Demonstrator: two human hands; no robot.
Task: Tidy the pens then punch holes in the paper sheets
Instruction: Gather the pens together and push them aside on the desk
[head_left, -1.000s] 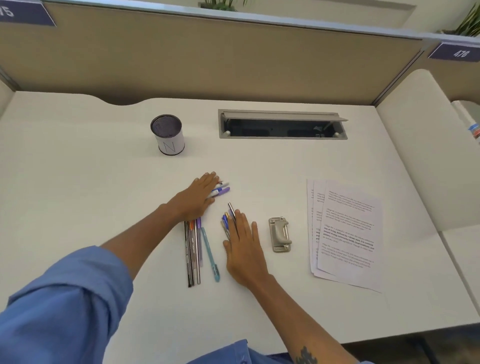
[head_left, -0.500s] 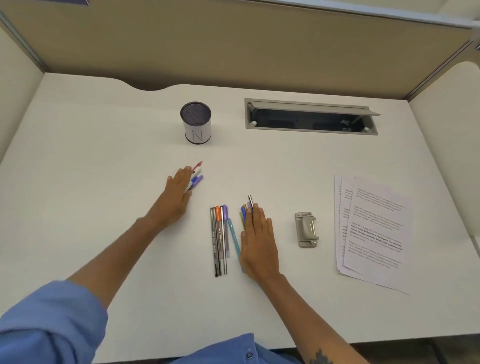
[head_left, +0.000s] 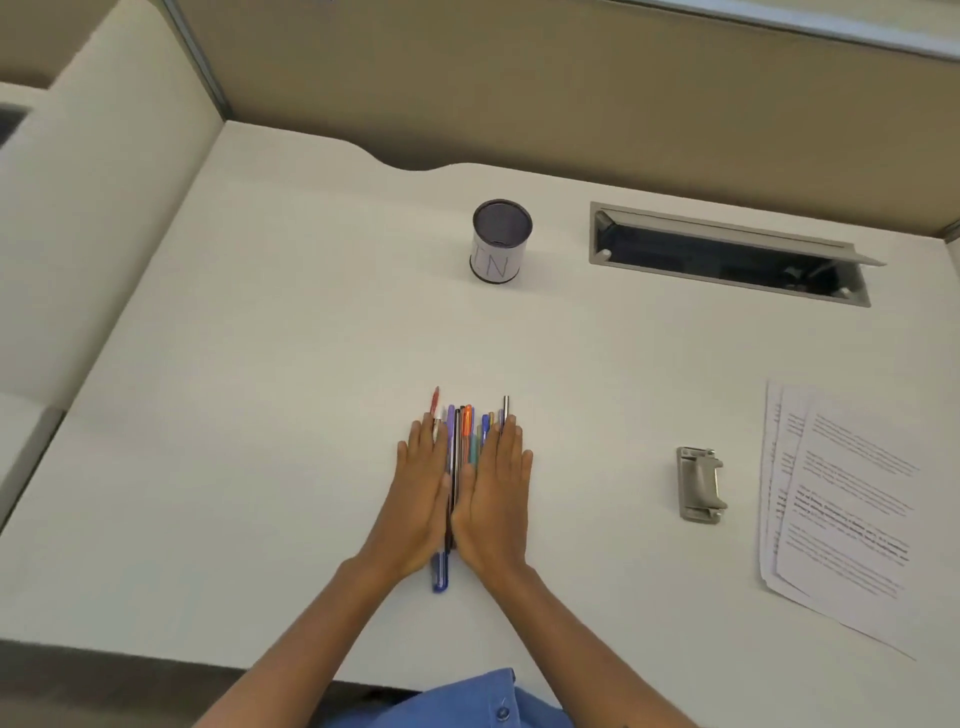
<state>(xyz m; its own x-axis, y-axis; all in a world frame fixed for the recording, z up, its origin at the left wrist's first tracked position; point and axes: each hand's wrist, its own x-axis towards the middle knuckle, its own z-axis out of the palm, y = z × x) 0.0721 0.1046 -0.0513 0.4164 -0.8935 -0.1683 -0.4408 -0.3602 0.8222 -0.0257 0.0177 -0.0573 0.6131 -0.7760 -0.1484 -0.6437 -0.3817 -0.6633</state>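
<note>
Several pens (head_left: 464, 431) of different colours lie side by side in one tight bundle on the white desk (head_left: 260, 415), tips pointing away from me. My left hand (head_left: 421, 499) lies flat against the bundle's left side and partly on it. My right hand (head_left: 496, 499) lies flat against its right side. Both have straight fingers and neither grips a pen. A blue pen end sticks out below my palms. A mesh pen cup (head_left: 500, 241) with a white label stands upright farther back. To the right lie the grey hole punch (head_left: 700, 484) and a fanned stack of printed paper sheets (head_left: 852, 509).
An open cable hatch (head_left: 727, 254) is set into the desk at the back right. Beige partition walls close off the back and the left side. The desk's front edge runs just below my forearms.
My left hand has swept its few pens right to join the middle group, and my right hand has pushed its pens left. All pens now form one bundle between my palms. The camera has shifted left.
</note>
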